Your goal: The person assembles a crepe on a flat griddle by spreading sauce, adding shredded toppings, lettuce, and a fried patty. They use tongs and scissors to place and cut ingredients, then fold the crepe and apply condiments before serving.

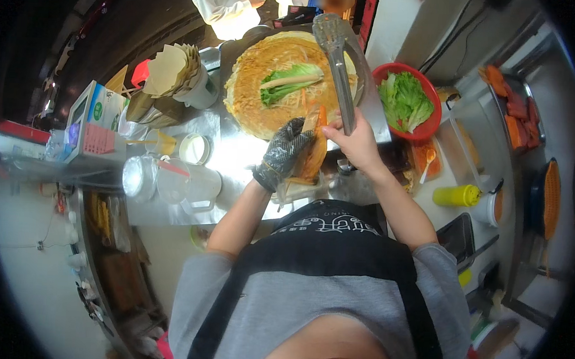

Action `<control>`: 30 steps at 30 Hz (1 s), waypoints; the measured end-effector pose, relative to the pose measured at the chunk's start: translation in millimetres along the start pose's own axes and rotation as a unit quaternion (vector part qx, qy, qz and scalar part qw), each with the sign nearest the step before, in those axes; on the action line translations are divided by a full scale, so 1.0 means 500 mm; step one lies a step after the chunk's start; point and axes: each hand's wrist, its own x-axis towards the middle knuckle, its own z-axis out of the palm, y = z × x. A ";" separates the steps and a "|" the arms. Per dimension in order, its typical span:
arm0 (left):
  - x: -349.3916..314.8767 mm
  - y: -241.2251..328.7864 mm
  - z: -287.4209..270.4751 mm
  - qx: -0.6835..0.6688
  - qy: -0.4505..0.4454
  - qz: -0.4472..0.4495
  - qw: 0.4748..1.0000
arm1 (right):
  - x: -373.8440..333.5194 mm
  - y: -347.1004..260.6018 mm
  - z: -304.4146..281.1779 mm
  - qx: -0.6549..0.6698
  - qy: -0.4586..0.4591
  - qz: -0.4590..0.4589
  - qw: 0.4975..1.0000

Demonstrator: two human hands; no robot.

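My left hand, in a dark glove, is closed around a long orange-brown piece of food, whose exact kind I cannot make out. Metal tongs are in my right hand, pointing away from me over the griddle. The thumb of that hand comes close to the food; whether it touches is unclear. Beyond both hands, a large round golden crepe lies on the griddle. Lettuce and pale shreds rest on its middle.
At right stand a red bowl of lettuce, a yellow squeeze bottle and a tray of orange-red pieces. Paper bags fill a container at left, near a clear plastic pitcher. Another person's sleeve shows beyond the griddle.
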 end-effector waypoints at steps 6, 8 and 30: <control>0.011 -0.043 -0.005 0.052 0.008 0.137 0.989 | -0.029 -0.005 0.019 -0.024 -0.004 0.005 1.000; 0.021 -0.064 -0.003 -0.021 0.018 0.129 0.991 | -0.036 -0.007 0.025 -0.048 -0.006 -0.006 0.999; 0.056 -0.010 0.026 -0.248 -0.015 -0.046 0.968 | -0.116 -0.014 0.031 -0.085 0.017 0.015 0.996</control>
